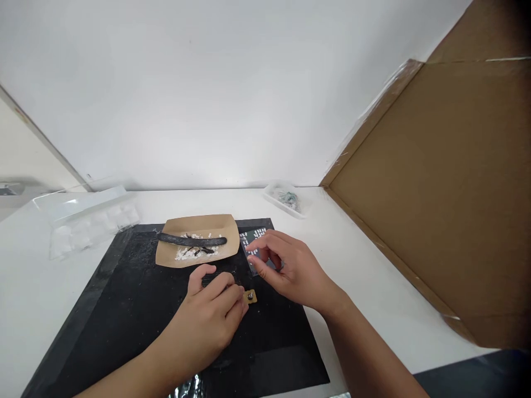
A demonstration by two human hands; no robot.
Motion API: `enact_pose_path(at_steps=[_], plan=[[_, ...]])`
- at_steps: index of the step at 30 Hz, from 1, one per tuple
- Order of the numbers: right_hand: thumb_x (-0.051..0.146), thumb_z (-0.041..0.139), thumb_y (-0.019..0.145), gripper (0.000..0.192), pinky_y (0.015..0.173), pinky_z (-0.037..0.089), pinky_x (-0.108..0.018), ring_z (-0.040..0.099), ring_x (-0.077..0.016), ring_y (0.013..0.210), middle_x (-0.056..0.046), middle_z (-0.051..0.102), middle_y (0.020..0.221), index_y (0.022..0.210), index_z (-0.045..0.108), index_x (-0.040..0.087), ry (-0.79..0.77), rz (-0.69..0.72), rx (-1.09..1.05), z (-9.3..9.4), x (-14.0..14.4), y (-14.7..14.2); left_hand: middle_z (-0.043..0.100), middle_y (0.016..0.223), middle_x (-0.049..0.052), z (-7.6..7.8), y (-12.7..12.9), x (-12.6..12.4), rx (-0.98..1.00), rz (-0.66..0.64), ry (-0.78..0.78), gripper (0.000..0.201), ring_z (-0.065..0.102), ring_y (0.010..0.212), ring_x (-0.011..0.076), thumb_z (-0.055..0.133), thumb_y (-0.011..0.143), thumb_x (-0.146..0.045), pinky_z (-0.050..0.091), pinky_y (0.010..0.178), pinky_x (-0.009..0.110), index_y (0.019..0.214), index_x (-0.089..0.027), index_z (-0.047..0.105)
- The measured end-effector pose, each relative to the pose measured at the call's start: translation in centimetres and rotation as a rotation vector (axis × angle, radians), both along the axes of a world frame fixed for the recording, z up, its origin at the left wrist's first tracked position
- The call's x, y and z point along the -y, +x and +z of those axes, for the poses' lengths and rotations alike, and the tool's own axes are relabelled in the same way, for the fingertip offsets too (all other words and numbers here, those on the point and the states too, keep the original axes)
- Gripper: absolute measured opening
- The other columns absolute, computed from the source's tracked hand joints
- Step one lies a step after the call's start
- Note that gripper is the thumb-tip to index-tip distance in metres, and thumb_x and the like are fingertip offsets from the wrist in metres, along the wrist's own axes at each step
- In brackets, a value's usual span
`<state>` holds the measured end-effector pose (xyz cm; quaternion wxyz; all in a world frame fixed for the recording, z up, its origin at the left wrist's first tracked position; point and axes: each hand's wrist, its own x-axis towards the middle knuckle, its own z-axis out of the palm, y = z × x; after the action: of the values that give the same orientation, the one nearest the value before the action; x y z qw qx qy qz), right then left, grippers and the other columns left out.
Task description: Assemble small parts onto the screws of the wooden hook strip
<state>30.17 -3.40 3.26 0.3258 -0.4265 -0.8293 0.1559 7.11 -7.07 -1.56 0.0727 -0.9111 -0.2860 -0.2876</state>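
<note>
My left hand rests on the black mat, fingers curled around a dark tool whose small tan tip with a metal dot pokes out past the knuckles. Just right of it, my right hand hovers over a dark green board with white markings and pinches the board's near edge between thumb and fingers. A brown paper tray lies behind the hands, holding small white pieces and a long black strip.
A clear plastic blister tray sits at the back left of the white table. A small clear container with greenish parts stands at the back. A large cardboard panel walls off the right side.
</note>
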Motion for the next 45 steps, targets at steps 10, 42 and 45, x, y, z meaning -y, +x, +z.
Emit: enact_pose_path(at_steps=[10,42,45], plan=[[0.027,0.062,0.105,0.011,0.065,0.041,-0.027,0.057,-0.0131,0.074,0.001,0.064,0.086,0.113,0.068,0.023,0.012,-0.017,-0.005,0.3,0.6,-0.1,0.075,0.094,0.001,-0.9,-0.1,0.8,-0.022,0.024,0.049,0.004,0.069,0.099,0.0181,0.071,0.101,-0.016,0.026,0.120,0.049,0.104,-0.014,0.072],[0.038,0.062,0.107,0.017,0.066,0.039,-0.027,0.059,-0.0144,0.075,0.002,0.067,0.084,0.111,0.068,0.023,-0.180,0.056,0.183,-0.4,-0.4,-0.1,0.077,0.093,-0.003,0.3,-0.3,-0.3,0.067,0.041,-0.071,0.012,0.069,0.102,0.0230,0.076,0.097,-0.029,0.019,0.118,0.058,0.091,-0.022,0.068],[0.038,0.062,0.107,0.016,0.066,0.038,-0.027,0.059,-0.0144,0.075,0.002,0.067,0.085,0.113,0.067,0.023,-0.185,0.048,0.200,-0.4,-0.4,-0.1,0.078,0.105,-0.004,0.4,-0.5,-0.3,0.110,0.037,-0.129,0.015,0.068,0.106,0.0234,0.079,0.095,-0.032,0.017,0.119,0.057,0.091,-0.023,0.067]])
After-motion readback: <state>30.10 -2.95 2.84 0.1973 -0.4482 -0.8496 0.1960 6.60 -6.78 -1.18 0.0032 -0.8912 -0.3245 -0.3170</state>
